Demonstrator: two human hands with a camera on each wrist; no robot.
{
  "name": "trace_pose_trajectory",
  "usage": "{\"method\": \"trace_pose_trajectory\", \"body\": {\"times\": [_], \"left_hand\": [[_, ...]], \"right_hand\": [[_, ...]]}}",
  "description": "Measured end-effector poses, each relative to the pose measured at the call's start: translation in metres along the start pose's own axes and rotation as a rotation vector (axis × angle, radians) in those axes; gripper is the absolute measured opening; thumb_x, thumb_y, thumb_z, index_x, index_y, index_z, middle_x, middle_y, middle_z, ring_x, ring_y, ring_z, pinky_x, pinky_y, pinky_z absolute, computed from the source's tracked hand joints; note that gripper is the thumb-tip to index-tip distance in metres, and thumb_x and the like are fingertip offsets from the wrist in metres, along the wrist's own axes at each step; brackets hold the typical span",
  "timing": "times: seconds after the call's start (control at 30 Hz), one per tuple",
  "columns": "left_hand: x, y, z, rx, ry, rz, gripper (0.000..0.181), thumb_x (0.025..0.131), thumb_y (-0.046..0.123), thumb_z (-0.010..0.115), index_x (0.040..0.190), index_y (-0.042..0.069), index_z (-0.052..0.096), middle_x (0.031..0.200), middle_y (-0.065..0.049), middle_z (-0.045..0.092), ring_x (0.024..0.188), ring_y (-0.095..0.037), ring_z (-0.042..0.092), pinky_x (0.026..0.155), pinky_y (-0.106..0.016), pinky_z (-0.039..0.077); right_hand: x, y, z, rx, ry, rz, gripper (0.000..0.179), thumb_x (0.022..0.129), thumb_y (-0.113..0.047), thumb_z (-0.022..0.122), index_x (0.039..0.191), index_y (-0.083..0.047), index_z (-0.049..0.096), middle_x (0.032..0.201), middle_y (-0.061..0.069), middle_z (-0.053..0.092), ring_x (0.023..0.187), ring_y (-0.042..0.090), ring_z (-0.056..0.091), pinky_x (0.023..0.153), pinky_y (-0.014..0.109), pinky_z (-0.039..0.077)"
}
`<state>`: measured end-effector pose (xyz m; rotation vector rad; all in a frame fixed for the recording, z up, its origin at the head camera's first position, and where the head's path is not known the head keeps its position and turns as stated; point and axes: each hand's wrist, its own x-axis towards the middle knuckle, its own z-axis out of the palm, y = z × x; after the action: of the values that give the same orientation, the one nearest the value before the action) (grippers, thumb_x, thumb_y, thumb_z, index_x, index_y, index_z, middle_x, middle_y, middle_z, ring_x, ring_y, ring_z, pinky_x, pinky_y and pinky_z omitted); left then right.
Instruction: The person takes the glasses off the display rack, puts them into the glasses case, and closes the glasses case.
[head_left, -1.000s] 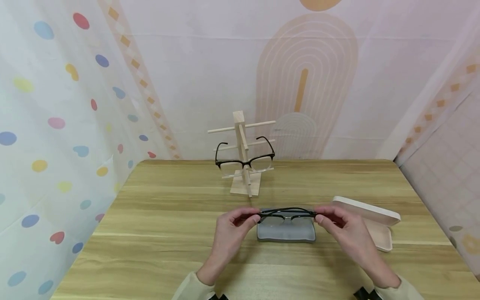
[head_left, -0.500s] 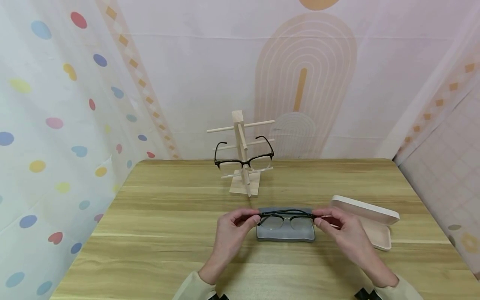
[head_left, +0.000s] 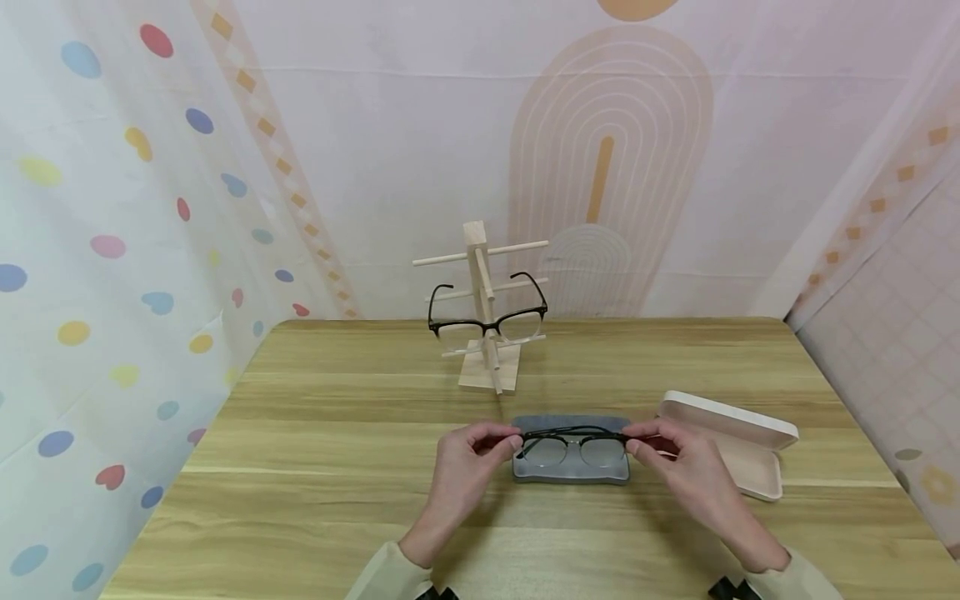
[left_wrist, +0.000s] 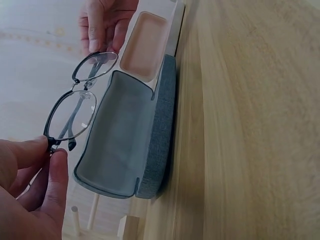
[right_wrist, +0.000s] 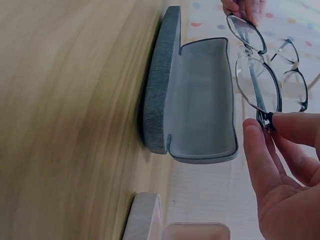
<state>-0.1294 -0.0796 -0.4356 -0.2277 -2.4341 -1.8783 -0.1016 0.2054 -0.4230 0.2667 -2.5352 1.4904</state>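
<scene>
Between my two hands is a pair of black half-rim eyeglasses [head_left: 602, 451] with its temples folded in. My left hand [head_left: 467, 467] pinches one end of the frame between thumb and fingers. At the opposite end, my right hand [head_left: 688, 468] pinches it the same way. Below the glasses lies a grey-blue glasses case [head_left: 570, 477], its lid raised. Both wrist views show the glasses held apart from the case, whose pale lining [left_wrist: 117, 135] is bare. Fingertips partly cover the frame's ends.
An open cream glasses case [head_left: 757, 467] lies to the right, behind my right hand. Farther back stands a wooden display stand [head_left: 478, 267] with pegs, bearing another pair of black glasses [head_left: 491, 328]. A patterned curtain [head_left: 375, 167] hangs behind the wooden table [head_left: 337, 467].
The held glasses have come slightly down and nearer to me over the grey-blue case, with more of their lenses showing. Both hands keep their pinch. The view has shifted slightly.
</scene>
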Motion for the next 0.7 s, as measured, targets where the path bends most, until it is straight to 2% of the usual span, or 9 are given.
{"method": "trace_pose_trajectory", "body": {"times": [0.3, 0.7], "left_hand": [[0.003, -0.005, 0.002, 0.066, -0.005, 0.033, 0.007, 0.088, 0.008, 0.082, 0.094, 0.005, 0.081, 0.093, -0.007, 0.077, 0.075, -0.008, 0.066, 0.066, -0.019, 0.054], [0.006, -0.009, 0.003, 0.122, -0.018, 0.048, 0.005, 0.089, 0.009, 0.082, 0.093, 0.007, 0.082, 0.089, -0.004, 0.077, 0.074, -0.007, 0.065, 0.065, -0.020, 0.052]], "right_hand": [[0.001, 0.008, 0.004, -0.071, -0.001, -0.039, 0.015, 0.091, 0.001, 0.076, 0.100, -0.010, 0.079, 0.095, -0.004, 0.074, 0.086, 0.004, 0.068, 0.076, 0.023, 0.059], [0.002, 0.015, 0.006, -0.111, -0.015, -0.004, 0.014, 0.093, -0.001, 0.074, 0.101, -0.011, 0.079, 0.100, 0.000, 0.076, 0.089, 0.009, 0.070, 0.077, 0.026, 0.059]]}}
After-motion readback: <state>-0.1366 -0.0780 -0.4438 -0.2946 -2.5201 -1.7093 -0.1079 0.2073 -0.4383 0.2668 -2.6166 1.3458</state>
